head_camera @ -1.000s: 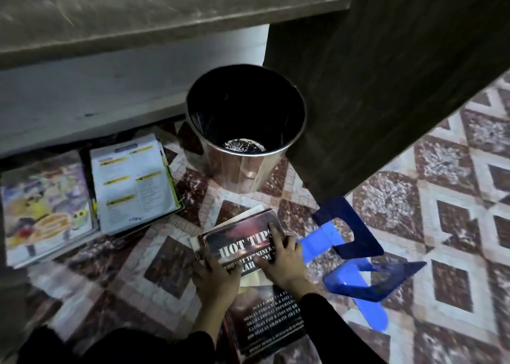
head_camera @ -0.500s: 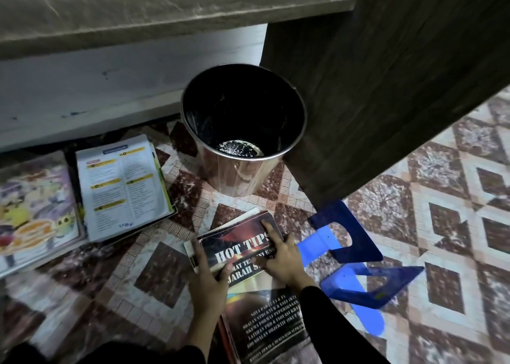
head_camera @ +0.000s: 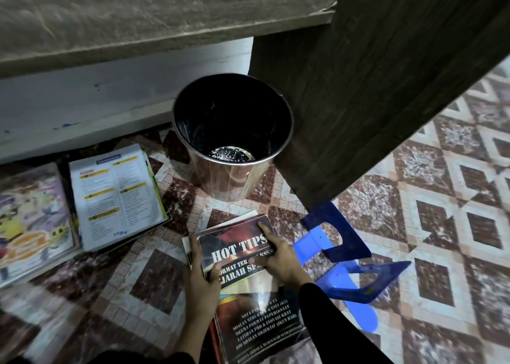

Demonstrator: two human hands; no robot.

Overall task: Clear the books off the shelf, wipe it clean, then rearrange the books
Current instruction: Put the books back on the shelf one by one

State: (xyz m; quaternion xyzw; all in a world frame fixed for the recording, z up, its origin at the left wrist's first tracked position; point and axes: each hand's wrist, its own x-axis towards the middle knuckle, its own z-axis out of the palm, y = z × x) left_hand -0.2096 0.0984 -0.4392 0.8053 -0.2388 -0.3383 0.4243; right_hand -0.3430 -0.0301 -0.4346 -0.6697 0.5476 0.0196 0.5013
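1. The book point(head_camera: 234, 242) lies on a second book point(head_camera: 262, 327) on the floor point(head_camera: 154, 281), between both hands, with its long axis pointing ahead.
2. The left hand point(head_camera: 201, 275) clamps its left edge; the right hand point(head_camera: 278, 259) seemingly clamps the right edge.

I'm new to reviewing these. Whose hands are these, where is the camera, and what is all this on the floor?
No machine here: a person works bare-handed, and one camera on their head looks down. The left hand grips the HOT TIPS book at its edge; the right hand lies on its cover, its grip unclear. Partly under it lies a second dark book. On the tiled floor also: a metal bin, two blue bookends, an open book and a colourful book.
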